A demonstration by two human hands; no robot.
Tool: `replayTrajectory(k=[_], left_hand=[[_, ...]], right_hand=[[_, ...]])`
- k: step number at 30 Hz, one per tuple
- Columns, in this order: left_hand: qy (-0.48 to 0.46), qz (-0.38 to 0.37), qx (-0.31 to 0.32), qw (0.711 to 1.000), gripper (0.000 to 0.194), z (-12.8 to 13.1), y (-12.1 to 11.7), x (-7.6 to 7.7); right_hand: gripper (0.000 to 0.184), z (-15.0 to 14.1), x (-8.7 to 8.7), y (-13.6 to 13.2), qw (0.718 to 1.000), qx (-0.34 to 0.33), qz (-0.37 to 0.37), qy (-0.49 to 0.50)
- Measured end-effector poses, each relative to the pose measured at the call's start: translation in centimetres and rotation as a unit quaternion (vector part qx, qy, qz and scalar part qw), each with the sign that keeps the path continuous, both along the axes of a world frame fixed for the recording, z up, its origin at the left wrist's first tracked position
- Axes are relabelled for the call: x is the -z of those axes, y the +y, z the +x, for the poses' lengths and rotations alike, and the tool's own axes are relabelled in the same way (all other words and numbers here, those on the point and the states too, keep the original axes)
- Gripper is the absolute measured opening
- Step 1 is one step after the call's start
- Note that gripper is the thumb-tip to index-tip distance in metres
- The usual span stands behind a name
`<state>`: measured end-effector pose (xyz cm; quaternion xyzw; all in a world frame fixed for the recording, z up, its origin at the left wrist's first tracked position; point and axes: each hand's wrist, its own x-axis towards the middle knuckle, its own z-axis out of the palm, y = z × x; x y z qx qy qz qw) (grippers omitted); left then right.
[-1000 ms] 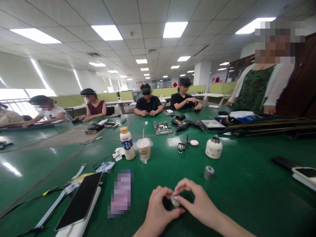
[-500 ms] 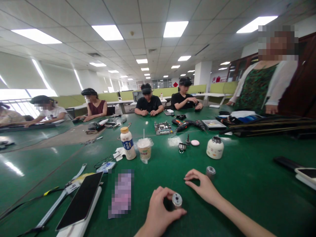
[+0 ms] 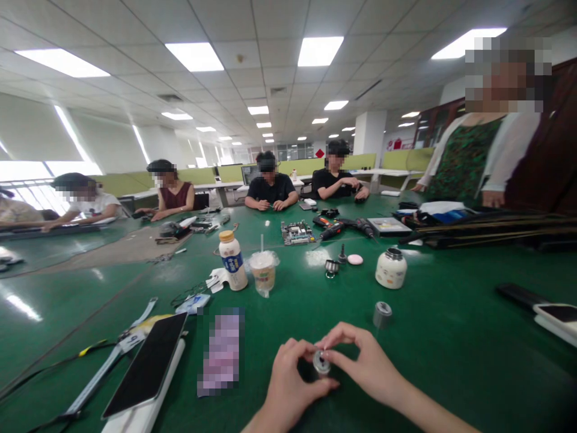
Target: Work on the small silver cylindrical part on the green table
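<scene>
While the green table [image 3: 279, 322] spreads beneath the yellow-capped bottle [image 3: 233, 263], a dark-screened tablet [image 3: 146, 364] lies nearer than the bottle, to its left. Nearer and to the bottle's right, the left hand [image 3: 291, 376] curls thumb and fingers around a metal cylinder [image 3: 321, 368], holding it. Farther right, the right hand [image 3: 363, 359] pinches narrowly at that cylinder's top; whether it grips some part there, I cannot tell. A cream jar [image 3: 391, 270] stands well right of the bottle, as does a smaller gray canister [image 3: 381, 316], somewhat nearer. The metal cylinder shows its flat end upward.
</scene>
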<state>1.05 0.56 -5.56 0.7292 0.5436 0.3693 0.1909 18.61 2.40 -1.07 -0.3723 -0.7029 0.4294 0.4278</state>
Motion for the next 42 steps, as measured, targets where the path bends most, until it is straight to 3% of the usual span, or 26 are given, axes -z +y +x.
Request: replayTrajectory(k=[14, 16, 20, 24, 28, 33, 37, 42], left_hand=[[0.006, 0.017, -0.007, 1.000, 0.031, 0.1, 0.0, 0.1], [0.009, 0.012, -0.009, 1.000, 0.033, 0.1, 0.0, 0.0], [-0.003, 0.002, -0.012, 1.000, 0.037, 0.2, -0.1, -0.2], [-0.001, 0.002, -0.007, 1.000, 0.034, 0.2, -0.2, -0.2], [-0.003, 0.005, -0.001, 1.000, 0.030, 0.1, -0.1, -0.1], [-0.007, -0.011, -0.006, 1.000, 0.036, 0.1, 0.0, -0.3], [-0.019, -0.018, -0.006, 1.000, 0.035, 0.2, -0.1, -0.8], [-0.023, -0.023, -0.010, 0.999, 0.036, 0.1, -0.2, -0.8]], right_hand=[[0.007, -0.5, 0.0, -1.1, 0.991, 0.020, 0.060, -0.117], [0.003, -0.3, 0.0, -0.9, 0.991, 0.035, 0.061, -0.114], [0.011, 0.3, -0.3, -0.4, 0.989, 0.086, 0.078, -0.090], [0.021, 0.3, -0.5, -0.6, 0.990, 0.046, 0.085, -0.099], [0.009, -0.3, -0.2, -1.2, 0.988, 0.034, 0.079, -0.128], [0.005, 0.3, 0.0, 0.3, 0.994, 0.069, 0.071, -0.046], [0.012, 2.1, 1.3, 3.1, 0.990, 0.112, 0.079, -0.035], [0.008, 3.5, 4.4, 5.0, 0.987, 0.098, 0.072, -0.104]])
